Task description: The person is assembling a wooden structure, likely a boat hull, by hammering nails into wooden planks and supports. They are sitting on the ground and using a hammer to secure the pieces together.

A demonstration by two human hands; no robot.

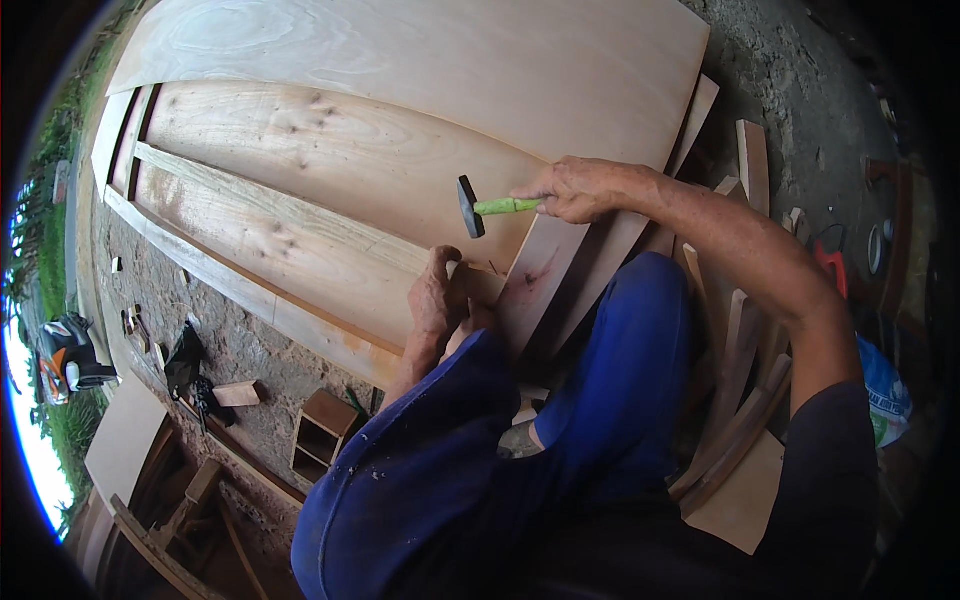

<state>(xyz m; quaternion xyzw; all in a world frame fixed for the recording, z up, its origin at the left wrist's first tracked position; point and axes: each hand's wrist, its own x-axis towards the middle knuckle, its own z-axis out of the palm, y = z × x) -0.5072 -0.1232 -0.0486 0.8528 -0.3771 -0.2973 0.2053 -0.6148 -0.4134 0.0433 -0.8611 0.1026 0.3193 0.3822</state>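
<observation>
My right hand [580,188] is closed round the light green handle of a hammer [470,207]. The dark metal head hangs above a wooden panel [360,150] with a knotty grain. Below and left of it, my left hand [432,305] grips a long pale wooden batten [290,208] near its close end, its fingers partly hidden. A thin dark nail [492,267] seems to stick up just right of that hand. Beside it a thick wooden beam [540,275] runs at a slant, close to my knees.
A large plywood sheet [430,50] spans the far side. Along the left runs a frame rail [250,280]. Offcuts [238,393], a small wooden box [325,430] and a black bag [185,360] lie on rough ground. Curved timber [740,420] is stacked right of my legs.
</observation>
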